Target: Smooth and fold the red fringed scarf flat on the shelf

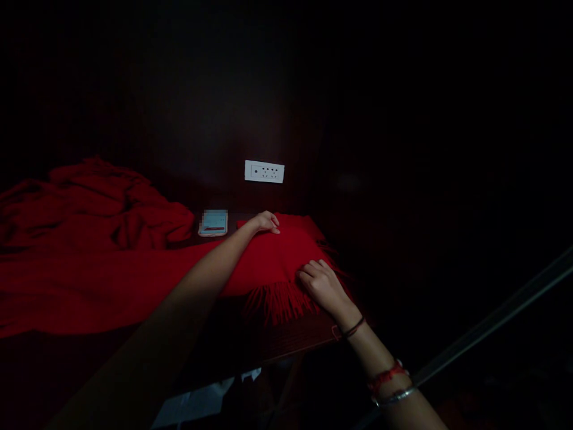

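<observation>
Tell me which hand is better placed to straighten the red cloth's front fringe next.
Likely the right hand: it is beside the front fringe of the red cloth, while the left hand is near the far edge.

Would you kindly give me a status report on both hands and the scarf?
Left hand at scarf, far side; right hand by near fringe. Scarf laid out near hands. Phone nearby, clear of both.

"How does the scarf (286,251) look?"
"Matt, soft cloth. The table (286,341) resembles grained wood."
"And the socket (264,171)?"
"Smooth plastic, apparently; the bangle (398,396), shiny metal."
</observation>
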Action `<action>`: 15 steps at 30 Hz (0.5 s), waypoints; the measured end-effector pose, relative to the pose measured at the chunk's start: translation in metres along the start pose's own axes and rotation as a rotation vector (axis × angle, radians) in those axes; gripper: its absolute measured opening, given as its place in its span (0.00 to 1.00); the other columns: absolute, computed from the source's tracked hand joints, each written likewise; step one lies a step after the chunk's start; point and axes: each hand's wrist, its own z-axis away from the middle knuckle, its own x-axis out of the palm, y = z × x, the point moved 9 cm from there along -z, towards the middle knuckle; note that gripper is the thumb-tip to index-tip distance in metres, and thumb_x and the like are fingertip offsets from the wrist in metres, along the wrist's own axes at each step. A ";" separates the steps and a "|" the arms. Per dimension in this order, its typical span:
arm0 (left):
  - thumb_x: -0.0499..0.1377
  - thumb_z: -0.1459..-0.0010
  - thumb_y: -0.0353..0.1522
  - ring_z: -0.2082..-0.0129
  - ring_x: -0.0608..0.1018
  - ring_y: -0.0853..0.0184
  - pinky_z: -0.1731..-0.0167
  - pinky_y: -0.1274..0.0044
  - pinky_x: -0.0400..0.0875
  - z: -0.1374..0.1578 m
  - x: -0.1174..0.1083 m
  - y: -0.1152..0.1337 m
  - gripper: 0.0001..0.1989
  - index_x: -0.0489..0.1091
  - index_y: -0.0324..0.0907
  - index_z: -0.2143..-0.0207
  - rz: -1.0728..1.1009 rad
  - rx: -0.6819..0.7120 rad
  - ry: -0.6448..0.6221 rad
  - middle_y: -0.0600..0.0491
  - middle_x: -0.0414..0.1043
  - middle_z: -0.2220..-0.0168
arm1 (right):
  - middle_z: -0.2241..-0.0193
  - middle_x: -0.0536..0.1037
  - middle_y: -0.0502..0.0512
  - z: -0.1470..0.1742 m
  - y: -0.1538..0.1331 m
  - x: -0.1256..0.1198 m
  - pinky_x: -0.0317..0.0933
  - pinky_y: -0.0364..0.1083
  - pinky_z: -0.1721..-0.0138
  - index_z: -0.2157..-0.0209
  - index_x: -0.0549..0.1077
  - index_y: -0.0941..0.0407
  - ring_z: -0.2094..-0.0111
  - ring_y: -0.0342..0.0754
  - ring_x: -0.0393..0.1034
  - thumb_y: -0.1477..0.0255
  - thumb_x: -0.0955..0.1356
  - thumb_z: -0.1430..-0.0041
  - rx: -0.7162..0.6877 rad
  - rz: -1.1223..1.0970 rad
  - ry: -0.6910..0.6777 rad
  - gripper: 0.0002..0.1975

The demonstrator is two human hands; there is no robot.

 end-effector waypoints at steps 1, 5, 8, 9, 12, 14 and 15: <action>0.62 0.63 0.27 0.75 0.70 0.71 0.72 0.81 0.63 0.001 0.002 -0.001 0.12 0.68 0.37 0.71 -0.021 0.007 0.001 0.56 0.68 0.78 | 0.72 0.70 0.52 0.000 0.001 0.001 0.45 0.45 0.66 0.68 0.69 0.56 0.69 0.45 0.57 0.75 0.60 0.45 0.001 -0.005 -0.008 0.06; 0.60 0.59 0.29 0.70 0.71 0.69 0.68 0.80 0.63 0.012 0.011 0.000 0.14 0.67 0.36 0.66 -0.100 0.065 0.017 0.54 0.69 0.73 | 0.73 0.69 0.51 0.000 0.003 0.001 0.45 0.45 0.67 0.70 0.69 0.56 0.70 0.44 0.56 0.75 0.60 0.44 0.022 -0.027 -0.017 0.07; 0.57 0.53 0.33 0.60 0.68 0.66 0.60 0.77 0.61 0.035 0.012 0.007 0.21 0.61 0.37 0.55 -0.158 0.141 0.080 0.49 0.67 0.62 | 0.74 0.69 0.51 0.001 0.006 -0.001 0.46 0.45 0.66 0.71 0.69 0.57 0.70 0.45 0.56 0.75 0.59 0.44 0.054 -0.030 -0.006 0.08; 0.55 0.51 0.34 0.57 0.66 0.65 0.57 0.75 0.59 0.047 0.011 0.013 0.22 0.59 0.39 0.53 -0.200 0.194 0.120 0.48 0.64 0.57 | 0.74 0.69 0.52 0.001 0.007 -0.002 0.46 0.45 0.66 0.71 0.69 0.57 0.70 0.45 0.56 0.75 0.59 0.44 0.063 -0.031 -0.002 0.09; 0.51 0.49 0.42 0.48 0.57 0.61 0.51 0.69 0.51 0.099 0.015 0.028 0.26 0.53 0.43 0.48 -0.378 0.393 0.179 0.46 0.52 0.48 | 0.74 0.69 0.53 0.002 0.007 -0.003 0.46 0.45 0.65 0.70 0.69 0.57 0.70 0.45 0.56 0.74 0.58 0.44 0.073 -0.038 0.000 0.09; 0.47 0.48 0.45 0.44 0.48 0.59 0.49 0.67 0.46 0.133 0.027 0.024 0.28 0.49 0.46 0.46 -0.467 0.437 0.084 0.47 0.42 0.43 | 0.74 0.69 0.53 0.002 0.007 -0.003 0.46 0.45 0.65 0.70 0.69 0.57 0.70 0.45 0.56 0.74 0.58 0.44 0.073 -0.050 -0.005 0.09; 0.45 0.47 0.46 0.43 0.45 0.58 0.49 0.65 0.45 0.148 0.033 0.015 0.28 0.47 0.48 0.45 -0.500 0.412 0.006 0.48 0.37 0.42 | 0.73 0.69 0.53 0.003 0.007 -0.002 0.46 0.45 0.65 0.70 0.69 0.57 0.70 0.45 0.56 0.74 0.58 0.44 0.072 -0.056 -0.010 0.10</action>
